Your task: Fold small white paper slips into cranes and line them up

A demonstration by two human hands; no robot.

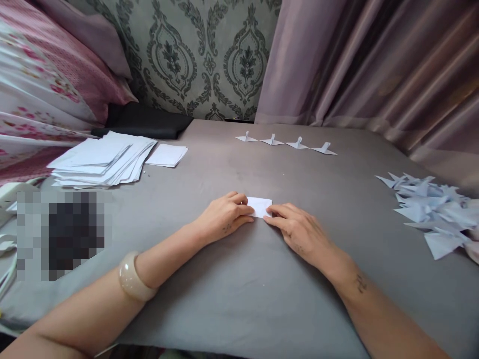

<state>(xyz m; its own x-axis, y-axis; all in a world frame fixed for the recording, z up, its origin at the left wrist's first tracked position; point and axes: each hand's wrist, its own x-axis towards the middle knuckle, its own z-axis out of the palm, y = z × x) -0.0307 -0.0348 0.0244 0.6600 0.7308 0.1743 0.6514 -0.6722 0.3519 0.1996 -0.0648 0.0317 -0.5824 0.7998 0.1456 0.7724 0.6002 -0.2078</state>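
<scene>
A small white rectangle of paper (259, 206) lies on the grey cloth in front of me, between my two hands. My left hand (229, 213) grips its left edge, with thumb and fingers closed on it. At the right edge, the thumb and fingertips of my right hand (301, 227) pinch the lower right corner. The paper looks folded, though its layers are too small to make out. A pale bangle (135, 276) circles my left forearm.
Several folded paper pieces (299, 142) stand in a row at the back. A heap of folded paper shapes (436, 207) lies at right. Stacked white sheets (97, 159) and a smaller paper stack (166, 155) are at left, near a black folded item (145, 121). A blurred dark patch (77, 234) is nearer.
</scene>
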